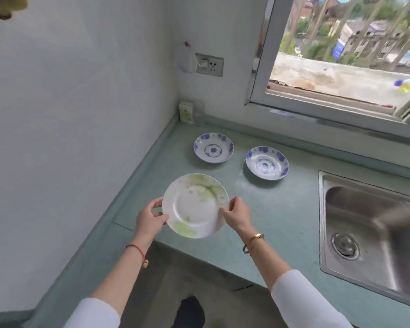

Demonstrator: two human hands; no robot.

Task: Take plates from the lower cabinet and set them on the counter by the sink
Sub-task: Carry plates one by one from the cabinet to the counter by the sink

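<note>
The green counter (282, 221) is running from the left wall to the steel sink (355, 209) on the right. The risk is starting here, because its near edge is lying just beneath the plate being carried.

The white plate with green flowers (195, 205) is sitting between both hands over the near-left part of the counter, tilting slightly toward the person. I cannot tell whether its underside is touching the surface. If it is being let go this close to the near edge, it is likely to tip off toward the floor. Setting it farther in would be safer.

Two blue-patterned dishes are resting farther back, one far-left (213, 147) and one nearer the sink (267, 162), well apart from each other. Pushing the new plate too far in risks knocking a rim against either of them and chipping it.

The left hand (150, 217) is pinching the left rim, thumb on top and fingers curling underneath. The right hand (237, 213) is gripping the right rim the same way. Both holds are only at the edge, so a wet or glossy rim could be slipping if one hand releases early.

A small carton (185, 111) and a glass (198, 113) are standing in the far-left corner, out of harm's way.
</note>
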